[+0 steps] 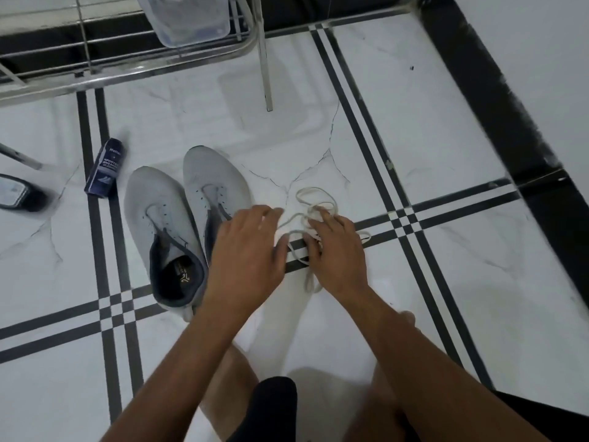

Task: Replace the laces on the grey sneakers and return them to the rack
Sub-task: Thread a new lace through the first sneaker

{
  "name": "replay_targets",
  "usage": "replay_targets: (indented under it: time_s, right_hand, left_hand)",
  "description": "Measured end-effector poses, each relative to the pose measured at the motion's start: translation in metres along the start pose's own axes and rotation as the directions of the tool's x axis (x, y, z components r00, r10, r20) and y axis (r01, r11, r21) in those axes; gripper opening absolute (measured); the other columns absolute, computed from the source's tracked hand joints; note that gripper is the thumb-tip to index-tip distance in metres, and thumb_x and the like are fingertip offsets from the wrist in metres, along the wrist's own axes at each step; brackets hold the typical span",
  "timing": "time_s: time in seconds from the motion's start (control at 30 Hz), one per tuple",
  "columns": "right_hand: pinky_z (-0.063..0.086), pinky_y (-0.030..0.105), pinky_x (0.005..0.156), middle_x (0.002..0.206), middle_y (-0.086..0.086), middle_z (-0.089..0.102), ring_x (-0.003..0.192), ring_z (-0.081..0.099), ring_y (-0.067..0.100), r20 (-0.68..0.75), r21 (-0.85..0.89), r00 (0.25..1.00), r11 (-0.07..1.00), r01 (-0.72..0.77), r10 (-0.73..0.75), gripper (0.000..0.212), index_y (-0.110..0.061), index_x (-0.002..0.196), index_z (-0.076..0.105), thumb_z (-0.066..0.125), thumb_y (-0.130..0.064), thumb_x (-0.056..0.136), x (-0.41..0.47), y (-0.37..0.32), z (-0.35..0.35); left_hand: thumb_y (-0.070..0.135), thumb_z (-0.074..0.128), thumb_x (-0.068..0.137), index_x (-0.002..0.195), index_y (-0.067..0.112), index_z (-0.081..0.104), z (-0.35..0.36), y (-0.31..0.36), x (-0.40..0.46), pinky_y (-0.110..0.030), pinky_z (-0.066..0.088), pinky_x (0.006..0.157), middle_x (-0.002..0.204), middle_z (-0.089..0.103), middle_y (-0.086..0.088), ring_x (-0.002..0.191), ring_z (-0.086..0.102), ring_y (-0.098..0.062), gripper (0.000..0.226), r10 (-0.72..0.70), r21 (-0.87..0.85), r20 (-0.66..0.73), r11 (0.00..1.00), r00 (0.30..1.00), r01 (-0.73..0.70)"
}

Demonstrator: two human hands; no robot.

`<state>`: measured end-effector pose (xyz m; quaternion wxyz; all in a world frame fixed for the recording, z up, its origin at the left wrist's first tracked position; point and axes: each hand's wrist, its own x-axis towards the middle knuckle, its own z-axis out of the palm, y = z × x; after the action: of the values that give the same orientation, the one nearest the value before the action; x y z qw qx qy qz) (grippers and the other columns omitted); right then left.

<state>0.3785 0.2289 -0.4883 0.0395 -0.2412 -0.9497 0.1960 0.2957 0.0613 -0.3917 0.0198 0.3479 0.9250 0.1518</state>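
Two grey sneakers stand side by side on the tiled floor with their eyelets bare, the left sneaker (162, 231) nearer me and the right sneaker (213, 183) a little farther. To their right lies a tangled pile of white laces (314, 199). My right hand (334, 247) rests on the pile, its fingers and thumb curled onto the strands. My left hand (245, 253) hovers with spread, relaxed fingers between the sneakers and the laces, covering the heel of the right sneaker and holding nothing.
A metal shoe rack (127, 68) runs across the top left with a clear plastic box (188, 20) on it, and one rack leg (266, 74) comes down to the floor. A dark blue carton (106, 169) lies left of the sneakers. My bare knees are at the bottom.
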Motion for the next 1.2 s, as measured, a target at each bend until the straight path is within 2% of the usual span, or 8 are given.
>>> replay_targets:
  time_s: [0.13,0.23,0.43,0.57,0.67,0.8,1.0,1.2]
  right_hand:
    - [0.052,0.048,0.106,0.160,-0.002,0.054,0.139,0.050,0.025,-0.012,0.010,1.000,1.000,-0.024,0.024,0.038,-0.021,0.142,0.065,0.058,-0.031,0.106,-0.001,0.006,-0.003]
    - [0.053,0.051,0.105,0.159,0.002,0.054,0.140,0.050,0.027,-0.012,-0.001,0.998,0.998,-0.058,0.058,0.036,-0.018,0.139,0.066,0.061,-0.029,0.106,0.001,0.017,-0.010]
    - [0.038,0.061,0.119,0.172,0.005,0.034,0.151,0.037,0.034,-0.030,-0.032,0.980,0.979,-0.200,0.199,0.061,-0.023,0.154,0.050,0.068,-0.043,0.099,0.010,0.037,-0.037]
    - [0.023,0.053,0.130,0.174,-0.006,0.027,0.159,0.026,0.024,0.045,0.346,0.997,0.936,-0.067,0.055,0.093,-0.030,0.165,0.033,0.074,-0.050,0.084,0.022,-0.006,-0.071]
    - [0.054,0.048,0.109,0.121,-0.009,0.077,0.121,0.068,0.009,0.214,0.719,0.974,0.664,-0.204,0.068,0.043,-0.026,0.133,0.068,0.070,-0.030,0.091,0.042,-0.053,-0.100]
    - [0.063,0.041,0.078,0.077,-0.002,0.073,0.068,0.067,0.013,0.284,0.771,0.958,0.585,-0.251,0.037,0.016,-0.020,0.101,0.078,0.072,-0.036,0.102,0.061,-0.083,-0.111]
    - [0.045,0.023,0.059,0.062,-0.014,0.058,0.057,0.049,0.007,0.313,0.712,0.949,0.655,-0.254,0.028,0.019,-0.019,0.094,0.079,0.072,-0.034,0.103,0.084,-0.092,-0.081]
    - [0.040,0.013,0.057,0.057,-0.018,0.053,0.051,0.048,0.001,0.350,0.651,0.937,0.717,-0.249,0.007,0.013,-0.022,0.094,0.079,0.075,-0.033,0.100,0.104,-0.102,-0.042]
  left_hand:
    - [0.022,0.060,0.100,0.131,0.013,0.055,0.040,0.018,0.070,-0.041,0.043,0.096,0.128,0.062,-0.009,0.119,0.058,-0.029,0.032,-0.051,0.258,0.394,0.965,0.918,-0.058]
    - [0.009,0.059,0.097,0.128,0.009,0.056,0.057,0.017,0.098,-0.038,0.042,0.087,0.126,0.060,-0.011,0.114,0.062,-0.030,0.031,-0.034,0.273,0.436,0.957,0.899,-0.096]
    - [0.005,0.057,0.093,0.107,0.017,0.056,0.033,-0.008,0.100,-0.042,0.054,0.079,0.102,0.067,-0.002,0.096,0.065,-0.025,0.019,-0.050,-0.224,0.394,0.963,0.918,0.149]
    - [0.002,0.060,0.101,0.102,0.021,0.066,-0.011,-0.009,0.087,-0.035,0.056,0.075,0.087,0.069,0.011,0.081,0.064,-0.007,0.019,0.077,-0.511,0.149,0.860,0.986,0.010]
    - [0.005,0.071,0.100,0.101,0.018,0.076,-0.039,-0.014,0.081,-0.023,0.057,0.074,0.088,0.074,0.014,0.081,0.071,-0.009,0.014,-0.003,-0.651,-0.008,0.759,1.000,-0.004]
    - [0.009,0.075,0.100,0.112,0.017,0.075,-0.053,-0.043,0.071,-0.027,0.063,0.079,0.091,0.077,0.005,0.083,0.077,-0.014,0.015,-0.137,-0.753,0.063,0.644,0.988,0.138]
    - [0.029,0.071,0.102,0.112,0.031,0.073,-0.040,-0.097,0.045,-0.031,0.052,0.087,0.099,0.067,0.024,0.102,0.065,-0.010,0.010,-0.320,-0.492,-0.002,0.825,0.947,0.278]
    - [0.047,0.064,0.102,0.110,0.026,0.080,-0.010,-0.100,0.032,-0.051,0.044,0.103,0.128,0.060,0.000,0.123,0.045,-0.026,0.028,-0.401,-0.243,0.047,0.884,0.915,0.399]
